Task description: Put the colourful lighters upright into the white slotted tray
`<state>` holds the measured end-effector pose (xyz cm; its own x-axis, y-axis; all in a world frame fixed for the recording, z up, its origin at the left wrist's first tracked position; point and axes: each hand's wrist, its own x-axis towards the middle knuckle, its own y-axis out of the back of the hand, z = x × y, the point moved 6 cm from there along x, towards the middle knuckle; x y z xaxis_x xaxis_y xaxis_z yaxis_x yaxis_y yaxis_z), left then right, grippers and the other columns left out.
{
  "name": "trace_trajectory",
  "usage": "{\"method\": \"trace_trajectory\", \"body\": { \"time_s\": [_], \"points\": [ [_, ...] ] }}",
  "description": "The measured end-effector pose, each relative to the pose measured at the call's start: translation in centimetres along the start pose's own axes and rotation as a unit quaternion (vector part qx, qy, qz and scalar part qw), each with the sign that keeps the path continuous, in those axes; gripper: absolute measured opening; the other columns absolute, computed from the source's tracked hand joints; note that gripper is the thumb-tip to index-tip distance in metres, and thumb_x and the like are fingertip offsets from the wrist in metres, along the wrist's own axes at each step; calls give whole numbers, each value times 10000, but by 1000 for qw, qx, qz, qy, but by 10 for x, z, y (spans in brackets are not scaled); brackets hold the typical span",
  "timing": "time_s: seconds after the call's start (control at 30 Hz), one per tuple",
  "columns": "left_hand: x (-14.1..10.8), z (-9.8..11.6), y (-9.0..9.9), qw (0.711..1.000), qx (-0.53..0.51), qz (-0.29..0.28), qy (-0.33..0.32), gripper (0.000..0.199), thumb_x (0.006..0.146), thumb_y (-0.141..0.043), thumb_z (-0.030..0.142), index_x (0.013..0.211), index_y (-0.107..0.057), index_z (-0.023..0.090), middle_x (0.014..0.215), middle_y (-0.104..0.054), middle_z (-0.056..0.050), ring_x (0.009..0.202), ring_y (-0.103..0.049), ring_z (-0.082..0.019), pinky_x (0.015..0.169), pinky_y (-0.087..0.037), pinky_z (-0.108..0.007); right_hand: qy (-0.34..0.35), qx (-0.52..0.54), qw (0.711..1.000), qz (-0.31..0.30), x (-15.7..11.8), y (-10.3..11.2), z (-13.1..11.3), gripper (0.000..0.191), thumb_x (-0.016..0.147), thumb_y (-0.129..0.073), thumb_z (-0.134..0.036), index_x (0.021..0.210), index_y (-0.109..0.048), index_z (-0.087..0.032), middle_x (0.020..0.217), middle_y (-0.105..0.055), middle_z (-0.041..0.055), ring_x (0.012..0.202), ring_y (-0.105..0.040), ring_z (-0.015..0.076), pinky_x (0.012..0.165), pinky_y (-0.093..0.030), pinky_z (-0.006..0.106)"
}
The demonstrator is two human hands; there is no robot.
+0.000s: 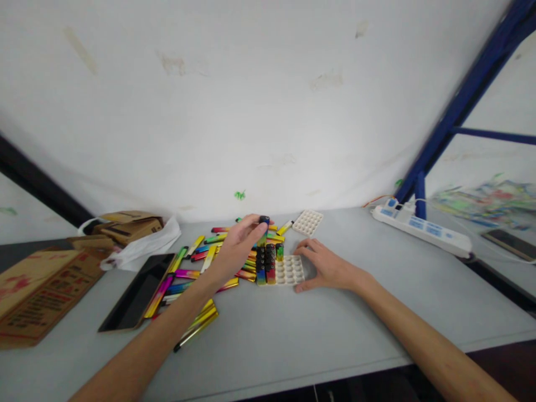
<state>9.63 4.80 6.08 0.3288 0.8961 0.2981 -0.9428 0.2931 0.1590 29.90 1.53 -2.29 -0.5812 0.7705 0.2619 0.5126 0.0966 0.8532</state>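
Note:
A white tray with round cells [290, 271] lies on the table, its left part filled with several upright coloured tubes with black tops [271, 267]. Over the tray's back left corner, my left hand [242, 241] pinches a dark-topped blue and yellow tube [263, 230] between thumb and fingers. My right hand [321, 264] is beside the tray's right edge, thumb and fingers apart, with nothing between them. Left of the tray many shiny multicoloured tubes [209, 257] lie in a loose pile, partly hidden by my left forearm.
A second white tray [308, 222] lies near the wall. On the left are a black tablet [137, 291], a white bag [146, 245] and cardboard boxes [46, 290]. A white power strip [422, 228] and a phone [508, 244] are on the right.

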Motion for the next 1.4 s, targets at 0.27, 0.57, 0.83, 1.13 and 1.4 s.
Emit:
{"method": "trace_trajectory", "body": {
  "time_s": [0.27,0.57,0.83,1.13,1.4],
  "points": [
    [3,-4,-21,958,261,-104,-54,186,843,-742,353,968,-792,225,1061,-774,-80,1044,-680,-280,1025,-478,-421,17,-10,1000,-1,0,0,0,785,719,-860,-616,1296,-589,-158,1253,-575,155,1162,-555,311,1057,-489,484],
    [5,-2,-26,909,365,-181,-86,136,835,-701,263,928,-798,236,1111,-660,-98,1122,-628,-272,1059,-467,-420,17,-14,1000,-8,0,2,-2,779,751,-830,-628,1326,-595,-157,1262,-578,163,1169,-554,321,1058,-484,501],
    [11,-10,-39,907,358,-207,-74,93,815,-759,271,892,-786,226,1014,-744,-84,1016,-665,-279,986,-470,-404,24,-30,999,-7,0,0,-1,775,765,-819,-629,1323,-596,-139,1236,-578,164,1142,-556,318,1045,-491,510],
    [7,-18,-23,934,312,-174,-32,179,823,-752,401,869,-811,239,1053,-767,-104,1050,-660,-303,1016,-473,-435,15,-19,1000,-13,-1,1,-2,758,784,-792,-648,1331,-598,-160,1263,-579,162,1169,-547,328,1051,-484,524],
    [0,-10,-24,943,284,-168,-49,343,912,-664,394,1224,-752,281,1290,-727,-75,1206,-643,-273,1107,-455,-414,12,-13,1000,-9,-1,0,0,776,775,-800,-650,1343,-587,-166,1271,-575,153,1184,-552,317,1081,-475,498]
  ]
}}
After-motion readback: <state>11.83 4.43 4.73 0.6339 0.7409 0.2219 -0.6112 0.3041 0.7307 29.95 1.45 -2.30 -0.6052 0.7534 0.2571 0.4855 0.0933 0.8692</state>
